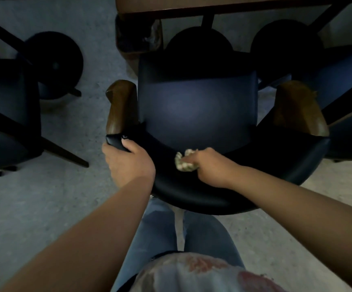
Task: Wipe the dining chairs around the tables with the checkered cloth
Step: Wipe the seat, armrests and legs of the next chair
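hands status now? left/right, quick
Left hand: gripping the left end of the chair backrest.
Right hand: holding the bunched cloth against the backrest top.

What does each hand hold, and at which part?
Left hand grips the chair at its backrest's left end. Right hand holds the bunched cloth.

Dark navy chair [198,106] in smooth, faintly glossy leather-like upholstery, armrests [121,106] of polished brown wood, crumpled soft cloth [184,162], rough speckled grey floor [44,197], wooden bench [213,5] edge
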